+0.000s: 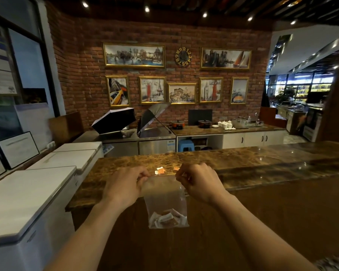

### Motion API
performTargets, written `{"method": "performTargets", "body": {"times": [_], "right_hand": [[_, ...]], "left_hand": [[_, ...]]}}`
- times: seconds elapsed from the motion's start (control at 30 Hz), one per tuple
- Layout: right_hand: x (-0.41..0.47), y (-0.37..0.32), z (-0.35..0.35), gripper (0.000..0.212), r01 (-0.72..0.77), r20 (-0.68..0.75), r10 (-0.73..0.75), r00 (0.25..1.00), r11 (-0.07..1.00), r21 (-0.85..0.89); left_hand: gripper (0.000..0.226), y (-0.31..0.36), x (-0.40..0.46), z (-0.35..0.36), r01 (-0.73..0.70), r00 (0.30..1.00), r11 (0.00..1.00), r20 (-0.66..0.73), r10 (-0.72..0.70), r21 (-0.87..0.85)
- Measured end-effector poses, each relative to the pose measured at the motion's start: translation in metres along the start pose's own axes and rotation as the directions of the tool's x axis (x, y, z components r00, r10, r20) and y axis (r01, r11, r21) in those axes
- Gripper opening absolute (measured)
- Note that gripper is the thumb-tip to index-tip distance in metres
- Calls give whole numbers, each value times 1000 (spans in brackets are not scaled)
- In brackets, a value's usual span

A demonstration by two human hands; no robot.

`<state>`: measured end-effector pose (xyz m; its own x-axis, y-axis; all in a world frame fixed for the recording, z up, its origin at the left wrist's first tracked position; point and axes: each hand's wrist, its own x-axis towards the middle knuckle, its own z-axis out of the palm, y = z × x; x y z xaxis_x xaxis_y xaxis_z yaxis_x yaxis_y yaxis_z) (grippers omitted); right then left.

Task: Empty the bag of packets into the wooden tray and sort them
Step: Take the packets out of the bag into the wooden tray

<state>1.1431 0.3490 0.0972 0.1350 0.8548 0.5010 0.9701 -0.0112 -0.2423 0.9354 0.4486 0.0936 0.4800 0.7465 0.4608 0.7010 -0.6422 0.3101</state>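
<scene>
A clear plastic bag [165, 200] hangs upright in front of the counter's near face, with several white and orange packets [167, 219] bunched at its bottom. My left hand [123, 184] pinches the bag's top left corner. My right hand [198, 181] pinches the top right corner, so the mouth is stretched between them. A few loose orange and white packets [160, 170] lie on the brown marble counter [243, 165] just beyond my hands. No wooden tray shows in the head view.
White chest freezers [33, 192] stand along the left of the counter. Behind it are a steel worktop with two open umbrellas [114, 120], a blue stool [185, 144], and a back counter with pots and white cups [225, 124] under a brick wall.
</scene>
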Motion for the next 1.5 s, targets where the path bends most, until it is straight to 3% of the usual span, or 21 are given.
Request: {"method": "performTargets", "body": {"times": [0.13, 0.23, 0.37, 0.47, 0.7, 0.87, 1.1, 1.3, 1.5], "right_hand": [[37, 13, 21, 14, -16, 9, 16, 1000, 1000, -19], [75, 21, 38, 14, -40, 31, 41, 999, 999, -20], [129, 32, 65, 12, -96, 42, 97, 994, 995, -9], [161, 41, 82, 12, -113, 37, 113, 993, 994, -1], [219, 77, 124, 13, -125, 46, 123, 991, 991, 45], [254, 114, 150, 11, -100, 66, 97, 993, 994, 36], [304, 174, 172, 13, -59, 131, 51, 990, 996, 60], [338, 220, 180, 12, -15, 144, -14, 989, 981, 195], [362, 244, 198, 12, 31, 176, -91, 980, 948, 318]], "left_hand": [[12, -21, 40, 24, 40, 999, 991, 34, -36, -125], [10, -40, 76, 37, 28, 998, 999, -47, -29, -23], [11, -65, 130, 51, 47, 998, 992, 42, -43, -120], [11, -84, 163, 63, -21, 999, 998, -51, 18, -52], [9, -120, 231, 111, 25, 995, 984, 101, -8, -174], [17, -114, 266, 144, -9, 1000, 982, 1, 10, -187], [17, -100, 311, 177, 45, 999, 994, 30, -42, -99], [8, -82, 345, 193, 74, 997, 996, 24, -75, 41], [28, -74, 364, 215, -6, 1000, 999, 24, 5, 38]]}}
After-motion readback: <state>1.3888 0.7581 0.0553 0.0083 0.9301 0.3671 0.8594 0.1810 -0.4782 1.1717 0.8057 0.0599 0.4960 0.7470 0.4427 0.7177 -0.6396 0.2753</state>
